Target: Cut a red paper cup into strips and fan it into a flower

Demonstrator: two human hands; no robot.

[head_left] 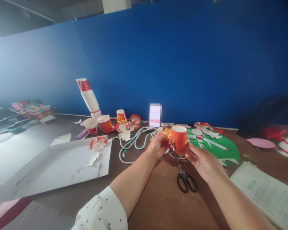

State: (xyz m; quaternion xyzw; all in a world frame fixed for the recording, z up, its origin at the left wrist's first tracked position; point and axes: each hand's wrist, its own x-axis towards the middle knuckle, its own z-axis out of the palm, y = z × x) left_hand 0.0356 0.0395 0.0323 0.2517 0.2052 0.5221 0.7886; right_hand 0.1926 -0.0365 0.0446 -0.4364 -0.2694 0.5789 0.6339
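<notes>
A red paper cup (180,142) with a white rim is held up between my two hands above the table. My left hand (159,145) grips its left side, where a yellow-patterned flap of the cup sticks out. My right hand (199,158) holds the cup's lower right side, with the fingertips closed on it. Below the cup lies a pair of scissors (186,183) with black handles; its tips are hidden under the cup. Behind my right hand, a green sheet (227,148) carries white paper scraps and a pink-and-white marker (216,144).
On the left lies a white board (55,172) with a cut-paper figure (97,148) on it. Tilted stacked cups (90,99) and loose cups (105,123) stand near the blue partition (182,64). A pale cable (134,145) loops mid-table. Printed pages (266,191) lie at right.
</notes>
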